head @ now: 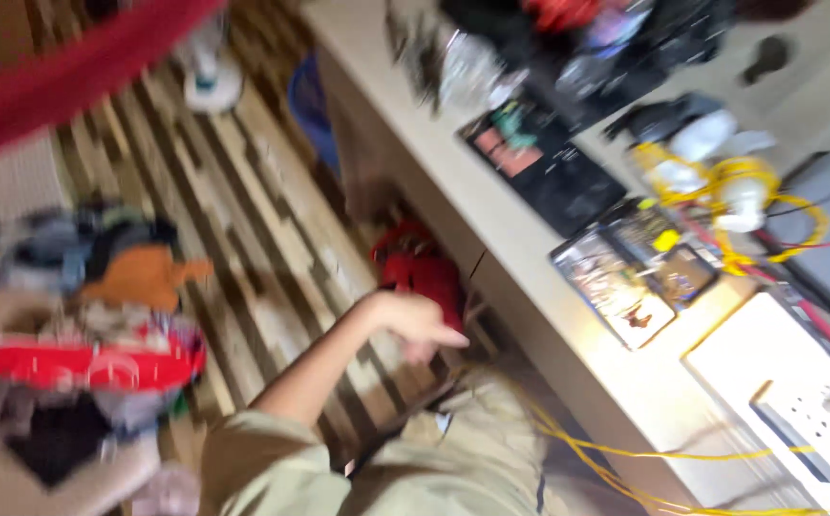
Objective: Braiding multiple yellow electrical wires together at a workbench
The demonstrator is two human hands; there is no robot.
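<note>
Blurred view: one hand (pixel 413 320), which side unclear, fingers (pixel 446 336) loosely extended and empty, reaches toward the red bag (pixel 422 270) on the floor beside the cluttered table (pixel 491 239).

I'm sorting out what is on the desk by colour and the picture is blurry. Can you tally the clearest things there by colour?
Yellow: 1, the tangle of yellow cable
Black: 1, the flat black case
White: 1, the white power strip
Total: 3
The dark heap at the far end of the desk is too blurred to count.
</note>
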